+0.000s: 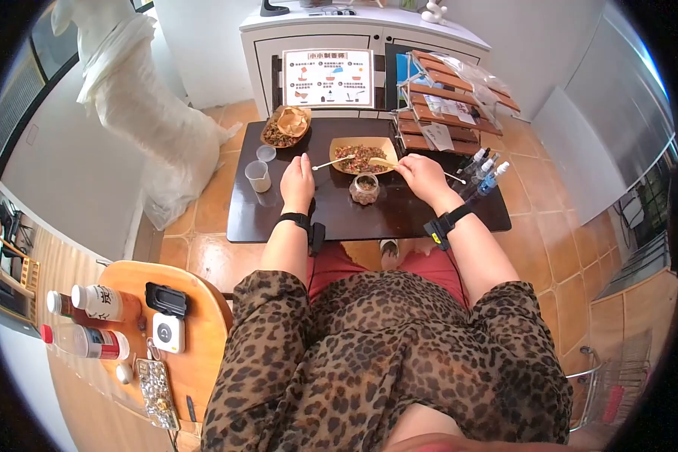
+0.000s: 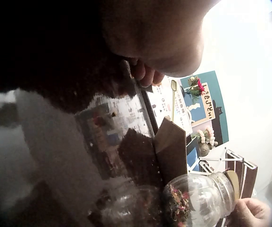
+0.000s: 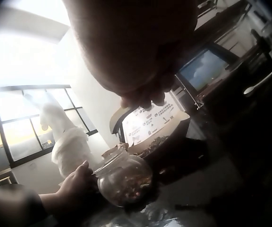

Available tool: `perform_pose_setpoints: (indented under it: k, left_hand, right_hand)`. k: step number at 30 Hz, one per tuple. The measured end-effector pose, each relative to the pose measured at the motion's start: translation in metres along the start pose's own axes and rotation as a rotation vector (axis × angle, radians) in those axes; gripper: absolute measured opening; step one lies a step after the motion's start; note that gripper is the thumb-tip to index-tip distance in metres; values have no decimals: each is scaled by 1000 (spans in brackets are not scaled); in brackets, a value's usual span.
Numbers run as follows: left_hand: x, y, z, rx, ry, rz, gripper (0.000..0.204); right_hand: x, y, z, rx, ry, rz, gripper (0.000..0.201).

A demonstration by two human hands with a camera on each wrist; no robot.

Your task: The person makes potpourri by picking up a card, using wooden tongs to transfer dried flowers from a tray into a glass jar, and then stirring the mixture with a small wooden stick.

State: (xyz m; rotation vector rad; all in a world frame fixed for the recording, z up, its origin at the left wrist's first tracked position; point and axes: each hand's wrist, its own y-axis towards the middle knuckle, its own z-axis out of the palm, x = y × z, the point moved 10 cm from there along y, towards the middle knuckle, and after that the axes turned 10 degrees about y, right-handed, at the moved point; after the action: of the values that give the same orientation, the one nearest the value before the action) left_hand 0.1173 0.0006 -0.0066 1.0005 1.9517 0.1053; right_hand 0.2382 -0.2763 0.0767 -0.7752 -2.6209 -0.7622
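My left hand [image 1: 297,183] holds a thin, long-handled small spoon [image 1: 331,162], its tip over a kraft paper tray [image 1: 336,143] of dried petals and herbs [image 1: 360,154]. From the right, my right hand [image 1: 423,179] grips a wooden scoop [image 1: 384,163], whose flat end overlaps the same mix. Between the hands, in front of the tray, stands an open glass jar [image 1: 364,191]. Dried petals [image 2: 177,201] lie in the jar's bottom in the left wrist view. The scoop's rounded end [image 3: 118,120] shows below my right fingers in the right wrist view.
On the dark table [image 1: 316,218] are plastic cups [image 1: 258,178] at left and a second paper tray [image 1: 282,139] behind them. Small spray bottles [image 1: 491,179] and a white spoon [image 1: 455,178] are at right. A wooden rack [image 1: 441,113] and an instruction sign [image 1: 328,78] stand behind.
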Motion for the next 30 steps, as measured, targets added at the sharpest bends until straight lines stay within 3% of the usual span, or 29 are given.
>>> perform_pose_setpoints:
  k: [10,19,26,30]
  left_hand:
    - [2,0,5,38,30,-26,43]
    - [-4,-1,3,68,17,-47,44]
    - [-9,-3,-3,84,25,-68,45]
    - [-4,-3,1,107,1,-88,45]
  right_hand:
    - [25,-14,7,133,-183,-205,23]
    - [-1,-4,-8,-67,114,149,35]
    - [-109,8,43,-106,282,601,42]
    - [-129,14,76,-63,546,674,34]
